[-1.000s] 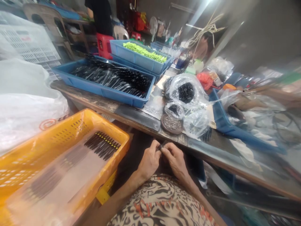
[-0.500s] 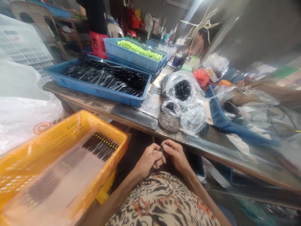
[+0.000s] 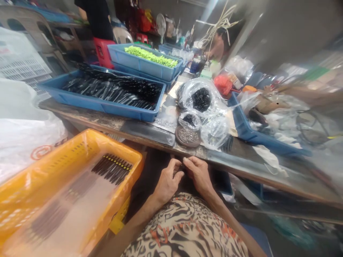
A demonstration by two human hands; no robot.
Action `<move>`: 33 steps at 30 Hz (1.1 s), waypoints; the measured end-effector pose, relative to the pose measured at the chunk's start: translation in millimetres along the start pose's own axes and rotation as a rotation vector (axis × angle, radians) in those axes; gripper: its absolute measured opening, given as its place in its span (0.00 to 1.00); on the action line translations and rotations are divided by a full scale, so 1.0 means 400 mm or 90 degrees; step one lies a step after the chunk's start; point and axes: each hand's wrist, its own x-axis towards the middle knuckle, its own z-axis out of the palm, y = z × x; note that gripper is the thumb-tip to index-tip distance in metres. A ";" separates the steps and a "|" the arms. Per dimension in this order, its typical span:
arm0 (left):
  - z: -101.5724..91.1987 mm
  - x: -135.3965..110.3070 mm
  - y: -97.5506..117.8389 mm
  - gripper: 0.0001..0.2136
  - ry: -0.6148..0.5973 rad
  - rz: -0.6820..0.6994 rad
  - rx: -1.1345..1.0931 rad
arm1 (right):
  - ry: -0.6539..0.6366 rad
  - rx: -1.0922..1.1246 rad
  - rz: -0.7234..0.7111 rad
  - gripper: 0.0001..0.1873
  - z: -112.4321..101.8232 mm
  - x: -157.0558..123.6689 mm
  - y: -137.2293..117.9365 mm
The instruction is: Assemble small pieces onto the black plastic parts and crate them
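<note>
Just in front of the table edge, my left hand [image 3: 167,180] and my right hand [image 3: 198,175] meet at the fingertips above my lap. Fingers on both are curled and pinching. Whatever lies between them is small and dark, and it blends into the shadow behind. Closest on the table is a round brown dish [image 3: 188,136] of small metal pieces. Behind it stand a small plastic bag [image 3: 189,120] and a larger clear bag [image 3: 201,98], both holding black parts. To my left, an orange basket [image 3: 128,151] holds rows of dark slim pieces with yellow dots.
A blue tray [image 3: 107,103] of black handle-like pieces sits at the table's left, with a blue tray [image 3: 142,64] of bright green pieces behind. Another blue tray [image 3: 268,141], cluttered with plastic bags, stands right. Two other people are in the background. The wooden table edge [image 3: 150,142] runs before me.
My hands have shifted slightly, the fingertips drawing a little apart and the left thumb lifting. The small black piece visible between them before is now hard to see. The view has turned slightly.
</note>
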 end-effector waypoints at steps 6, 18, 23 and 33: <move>-0.002 -0.003 0.009 0.05 0.016 0.024 0.040 | 0.035 -0.035 -0.014 0.20 0.014 -0.005 -0.007; -0.003 0.003 0.020 0.06 0.003 -0.091 -0.181 | 0.019 -0.139 -0.071 0.21 0.016 -0.005 -0.009; -0.008 0.009 0.027 0.11 -0.005 -0.148 -0.218 | 0.021 -0.231 -0.148 0.19 -0.029 0.003 -0.040; -0.012 0.006 0.013 0.10 -0.018 -0.173 -0.268 | 0.299 -0.679 -0.384 0.12 -0.213 0.173 -0.101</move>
